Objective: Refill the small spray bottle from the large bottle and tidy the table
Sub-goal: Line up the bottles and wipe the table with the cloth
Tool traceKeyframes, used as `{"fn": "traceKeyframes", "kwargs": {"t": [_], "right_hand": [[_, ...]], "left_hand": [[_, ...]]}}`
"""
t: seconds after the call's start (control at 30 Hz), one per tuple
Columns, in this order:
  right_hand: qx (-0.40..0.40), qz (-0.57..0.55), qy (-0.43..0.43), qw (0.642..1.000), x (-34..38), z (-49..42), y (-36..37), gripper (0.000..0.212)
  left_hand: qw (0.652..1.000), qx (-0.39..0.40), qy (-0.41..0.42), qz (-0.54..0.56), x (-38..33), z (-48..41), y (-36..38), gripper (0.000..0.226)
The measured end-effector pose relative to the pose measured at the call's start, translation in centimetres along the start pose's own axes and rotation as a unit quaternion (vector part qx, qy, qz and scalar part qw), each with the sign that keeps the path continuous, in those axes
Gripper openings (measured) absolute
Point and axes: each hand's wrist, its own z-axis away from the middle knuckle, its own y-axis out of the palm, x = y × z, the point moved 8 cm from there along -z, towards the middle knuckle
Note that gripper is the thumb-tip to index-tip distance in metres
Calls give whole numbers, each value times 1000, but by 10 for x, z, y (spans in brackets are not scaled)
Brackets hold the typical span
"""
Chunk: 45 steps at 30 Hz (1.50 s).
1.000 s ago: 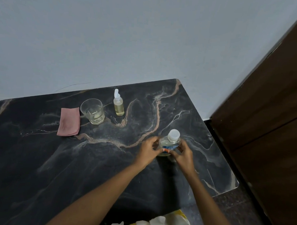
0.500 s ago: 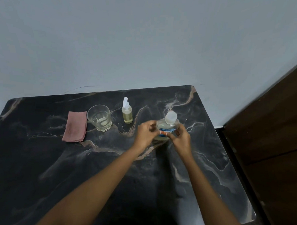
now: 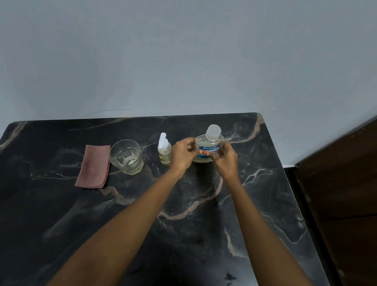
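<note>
A: Where is the large bottle [image 3: 209, 144] to be found?

B: It is held upright between both hands, over the far right part of the dark marbled surface [image 3: 179, 229]. A white cap [image 3: 213, 132] is seen fitted on top, a blue label is shown on the front, and pale liquid is visible inside.

A: How is the grip of each hand set?

B: The left hand [image 3: 181, 156] is curled round the bottle's left side and the right hand [image 3: 225, 161] round its right side. Both grips are clamped on the bottle, with the fingertips brought close together by a small orange mark on the label. Whether the base is rested on the surface cannot be told, since it is hidden behind the hands.

A: And the small spray bottle [image 3: 165, 154]?

B: It is stood upright on the surface just beside the left hand, on that hand's left. A white nozzle is seen on top and yellowish liquid inside.

A: What else is laid out?

B: A clear glass [image 3: 126, 157] with a little liquid in it is stood left of the spray bottle. A folded pink cloth [image 3: 93, 166] is laid flat just beside the glass, further left. A pale grey wall [image 3: 187, 56] is seen behind the surface, and a dark brown wooden door [image 3: 342, 203] at the right.
</note>
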Motion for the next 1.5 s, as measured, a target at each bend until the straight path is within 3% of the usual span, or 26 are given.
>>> {"fn": "traceKeyframes", "kwargs": {"t": [0.47,0.93,1.5], "right_hand": [[16,48,4,999,-11,-10,1,40],[-16,136,22,990,-14,23,-15,56],[27,157,-39,987,4,131,50,33]], "left_hand": [[1000,11,10,-10,2,-5,3,34],[1000,16,6,-14,14,29,-9,54],[998,14,51,-25,38,115,-74,51]]}}
